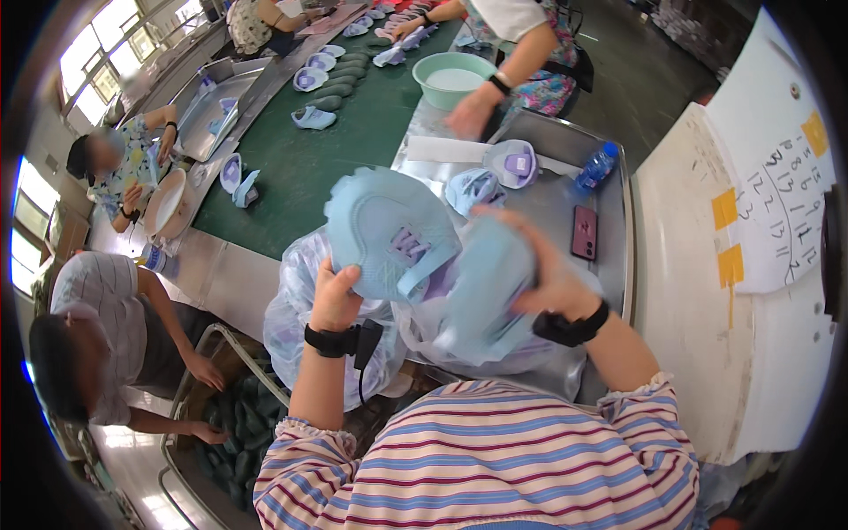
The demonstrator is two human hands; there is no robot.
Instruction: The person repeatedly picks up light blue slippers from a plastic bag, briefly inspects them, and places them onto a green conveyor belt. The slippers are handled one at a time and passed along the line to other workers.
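Observation:
My left hand (336, 299) grips a light blue shoe upper (375, 225) with purple lacing, thumb on its near edge. A second light blue shoe upper (484, 291), smeared by motion, is in my right hand (561, 284), whose fingers lie along its right side. The two uppers are held close together over translucent plastic bags (296, 305). Just beyond them a laced blue upper (473, 191) and another upper with a purple lining (512, 163) lie on the metal tray (565, 194).
A blue-capped bottle (597, 166) and a phone (584, 232) rest at the tray's right. Green conveyor belt (283, 199) carries uppers and dark shoe lasts (340, 79). A co-worker's hand (473, 113) is by a green basin (450, 79). Left, another person reaches into a cart of lasts (243, 433).

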